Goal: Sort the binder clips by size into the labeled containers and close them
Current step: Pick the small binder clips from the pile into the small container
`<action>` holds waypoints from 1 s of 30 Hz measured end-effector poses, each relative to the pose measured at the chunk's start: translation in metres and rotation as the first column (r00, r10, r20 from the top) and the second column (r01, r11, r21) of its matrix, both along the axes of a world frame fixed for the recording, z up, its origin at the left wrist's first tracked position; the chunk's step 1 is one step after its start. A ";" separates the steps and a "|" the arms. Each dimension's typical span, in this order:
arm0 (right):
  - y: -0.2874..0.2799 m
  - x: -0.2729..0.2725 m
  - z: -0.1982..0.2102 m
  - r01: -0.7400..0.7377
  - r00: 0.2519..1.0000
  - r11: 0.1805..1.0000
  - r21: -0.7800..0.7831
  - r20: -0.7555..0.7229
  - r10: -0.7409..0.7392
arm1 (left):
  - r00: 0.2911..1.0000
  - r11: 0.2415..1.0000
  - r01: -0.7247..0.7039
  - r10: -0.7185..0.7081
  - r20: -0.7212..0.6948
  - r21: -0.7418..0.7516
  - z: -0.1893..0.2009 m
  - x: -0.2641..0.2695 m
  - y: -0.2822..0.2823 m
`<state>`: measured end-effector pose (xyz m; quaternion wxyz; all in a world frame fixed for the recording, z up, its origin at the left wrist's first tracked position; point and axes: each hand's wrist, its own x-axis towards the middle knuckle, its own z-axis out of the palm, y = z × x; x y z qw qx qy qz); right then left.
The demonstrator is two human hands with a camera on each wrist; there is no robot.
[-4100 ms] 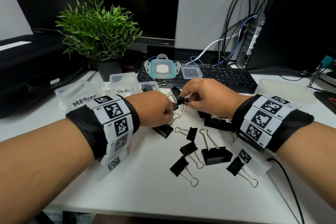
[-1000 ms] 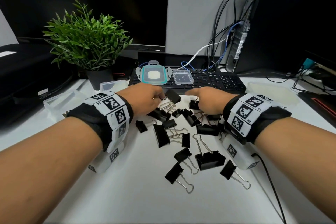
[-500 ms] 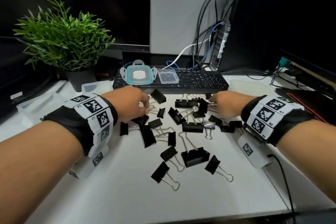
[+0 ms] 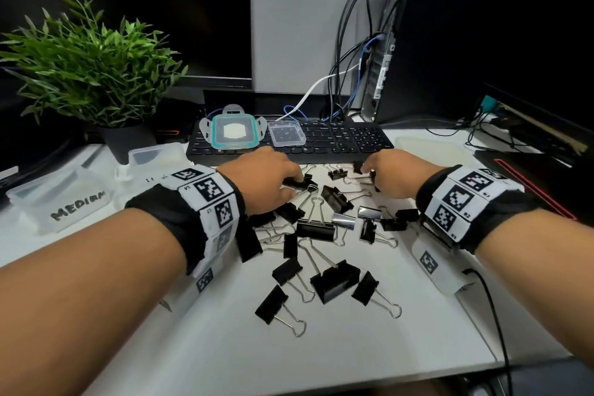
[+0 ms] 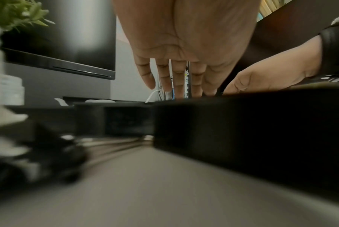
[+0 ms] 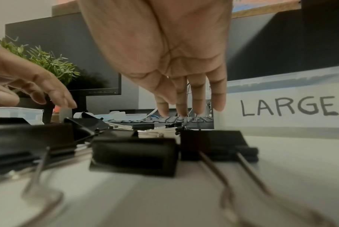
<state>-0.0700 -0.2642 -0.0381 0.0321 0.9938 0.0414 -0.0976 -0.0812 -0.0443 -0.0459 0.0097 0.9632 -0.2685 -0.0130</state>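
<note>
My left hand (image 4: 263, 180) lies palm-down on the far left of the scattered binder clips (image 4: 321, 235), fingertips on a black clip (image 4: 299, 185). My right hand (image 4: 398, 173) rests at the far right of the pile. The clips lie spread across the white desk (image 4: 321, 347). At far left stands a clear container marked MEDIUM (image 4: 61, 202), with a potted plant (image 4: 93, 74) behind it. A teal-rimmed lid (image 4: 234, 132) and a small clear lid (image 4: 286, 133) lie on the keyboard (image 4: 347, 138).

Head view high, looking down; wrist views desk-level, facing forward, sharing binder clips (image 4: 334, 280).
</note>
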 end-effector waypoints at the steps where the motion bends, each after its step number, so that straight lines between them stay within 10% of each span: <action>1: -0.002 0.000 -0.001 0.001 1.000 1.000 -0.019 -0.008 -0.002 | 1.000 1.000 0.013 -0.013 -0.003 0.016 -0.001 0.002 -0.004; 9: -0.009 -0.004 0.000 -0.012 0.993 0.996 -0.084 -0.118 0.002 | 0.989 0.970 -0.107 0.127 -0.078 0.219 -0.002 0.014 -0.017; 18: -0.019 -0.017 -0.003 -0.205 0.978 0.947 0.246 0.012 0.208 | 0.999 0.997 -0.034 0.035 -0.027 0.066 -0.003 0.010 -0.013; 30: -0.014 -0.032 -0.005 -0.349 0.929 0.884 0.311 -0.011 0.370 | 0.998 0.999 0.002 0.001 -0.066 0.039 -0.007 0.001 0.006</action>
